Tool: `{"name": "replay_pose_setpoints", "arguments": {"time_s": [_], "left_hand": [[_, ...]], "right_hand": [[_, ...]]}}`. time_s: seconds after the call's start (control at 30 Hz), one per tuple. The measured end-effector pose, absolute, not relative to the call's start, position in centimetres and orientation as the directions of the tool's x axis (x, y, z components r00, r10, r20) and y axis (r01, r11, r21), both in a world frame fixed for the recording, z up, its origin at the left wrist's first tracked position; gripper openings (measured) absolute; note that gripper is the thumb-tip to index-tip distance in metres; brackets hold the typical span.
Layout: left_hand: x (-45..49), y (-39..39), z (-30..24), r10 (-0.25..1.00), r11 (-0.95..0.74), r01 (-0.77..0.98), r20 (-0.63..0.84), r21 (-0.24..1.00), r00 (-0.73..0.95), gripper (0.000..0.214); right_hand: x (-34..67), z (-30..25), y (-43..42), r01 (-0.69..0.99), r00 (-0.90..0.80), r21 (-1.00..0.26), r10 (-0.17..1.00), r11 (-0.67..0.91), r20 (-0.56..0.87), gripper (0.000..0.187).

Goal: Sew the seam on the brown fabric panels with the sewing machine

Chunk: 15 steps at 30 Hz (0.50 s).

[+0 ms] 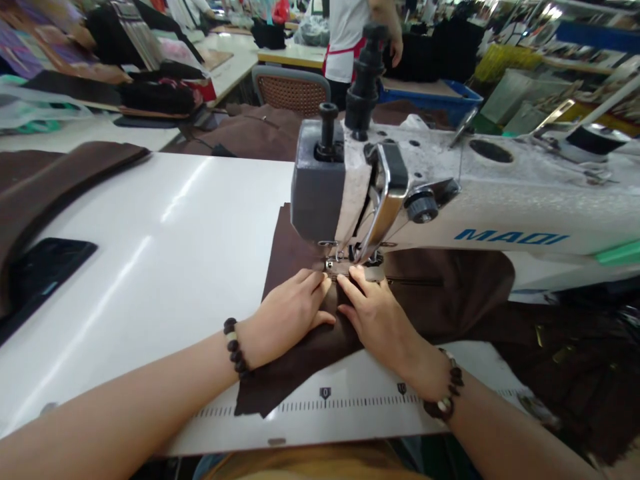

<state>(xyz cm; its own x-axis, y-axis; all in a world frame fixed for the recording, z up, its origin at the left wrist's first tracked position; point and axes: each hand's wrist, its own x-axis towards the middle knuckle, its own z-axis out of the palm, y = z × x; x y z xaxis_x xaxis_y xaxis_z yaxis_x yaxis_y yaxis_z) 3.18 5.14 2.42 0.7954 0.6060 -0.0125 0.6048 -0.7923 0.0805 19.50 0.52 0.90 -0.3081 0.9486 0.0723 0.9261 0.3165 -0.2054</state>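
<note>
A dark brown fabric piece (290, 250) lies on the white table under the head of a white sewing machine (500, 200). My left hand (287, 313) presses flat on the fabric just left of the presser foot (345, 261), fingers together and pointing at the needle. My right hand (377, 313) rests on the fabric beside it, fingertips touching the cloth right at the foot. A dark zipper line (415, 282) runs to the right under the machine arm. Both wrists wear bead bracelets.
A printed ruler scale (325, 402) runs along the table's (150, 267) front edge. Brown fabric (45, 187) is stacked at the far left beside a black recess (40, 273). More brown cloth hangs at the right. A person in a white shirt (350, 33) stands behind, past a chair (290, 90).
</note>
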Motion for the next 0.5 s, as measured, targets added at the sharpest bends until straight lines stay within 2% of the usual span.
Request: {"name": "replay_pose_setpoints", "arguments": {"time_s": [0.17, 0.5], "left_hand": [[2.7, 4.9, 1.3, 0.589, -0.808, 0.585, 0.087, 0.072, 0.803, 0.055], [2.6, 5.3, 1.0, 0.634, -0.772, 0.62, 0.092, 0.141, 0.768, 0.056]], "right_hand": [[20.1, -0.2, 0.2, 0.907, -0.309, -0.262, 0.944, 0.33, 0.118, 0.039], [20.3, -0.2, 0.7, 0.881, -0.324, -0.324, 0.939, 0.345, 0.12, 0.04]]}}
